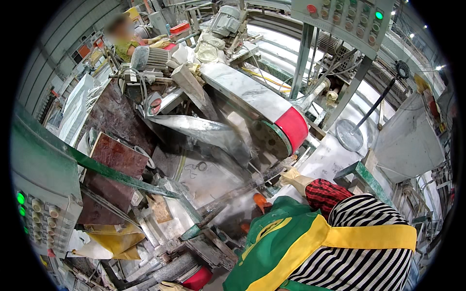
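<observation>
My right hand (295, 179), in a cream glove below a red-and-black checked sleeve, reaches out beside the end of a long, dirty rail (238, 192). Its fingers look stretched out, with nothing visible in them. Just beyond it stands the rounded, red-banded end (292, 127) of a long belt or wheel housing (247, 87). At the lower edge a cream gloved shape, apparently my left hand (172, 286), is cut off by the frame next to a red-banded roller end (198, 278). Its fingers cannot be made out.
Control panels with lit green lamps stand at upper right (342, 19) and at left (46, 218). A green beam (121, 175) crosses the left side. A brown board (114, 169) leans behind it. Another person (127, 46) works at far upper left. A round-based stand (350, 136) is at right.
</observation>
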Motion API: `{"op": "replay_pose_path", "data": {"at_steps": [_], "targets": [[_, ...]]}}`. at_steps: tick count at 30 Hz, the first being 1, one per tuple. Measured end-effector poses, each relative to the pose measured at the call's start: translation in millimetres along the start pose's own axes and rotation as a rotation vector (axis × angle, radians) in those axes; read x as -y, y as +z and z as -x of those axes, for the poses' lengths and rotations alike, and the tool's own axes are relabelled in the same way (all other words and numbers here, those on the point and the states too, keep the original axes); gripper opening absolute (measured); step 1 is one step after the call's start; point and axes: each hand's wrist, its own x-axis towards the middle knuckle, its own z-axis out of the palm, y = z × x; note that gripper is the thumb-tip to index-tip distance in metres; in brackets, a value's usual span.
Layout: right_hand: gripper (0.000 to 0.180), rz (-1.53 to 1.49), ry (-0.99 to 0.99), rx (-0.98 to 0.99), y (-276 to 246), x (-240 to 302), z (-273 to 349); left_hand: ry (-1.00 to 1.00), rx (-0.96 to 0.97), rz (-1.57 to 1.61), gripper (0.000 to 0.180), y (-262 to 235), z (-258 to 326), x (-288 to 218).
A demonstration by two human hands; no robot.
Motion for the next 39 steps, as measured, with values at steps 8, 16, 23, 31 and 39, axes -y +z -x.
{"op": "replay_pose_path", "data": {"at_steps": [8,16,23,31,39], "targets": [[0.065,-0.321,0.420,0.003,-8,53,14,0.012,-0.027,0.033,0.022,-7,-5,-13],[0.066,-0.364,0.405,-0.001,-1,125,32,-0.004,-0.031,0.024,0.022,-19,-1,-16],[0.068,-0.290,0.378,0.023,0,109,32,-0.015,-0.029,0.027,0.021,-26,-1,-21],[0.069,-0.072,0.126,0.062,7,64,22,-0.021,-0.032,0.049,0.021,-40,-8,-35],[0.070,-0.312,0.412,0.111,11,109,28,-0.034,-0.050,0.038,0.021,-67,-10,-39]]}}
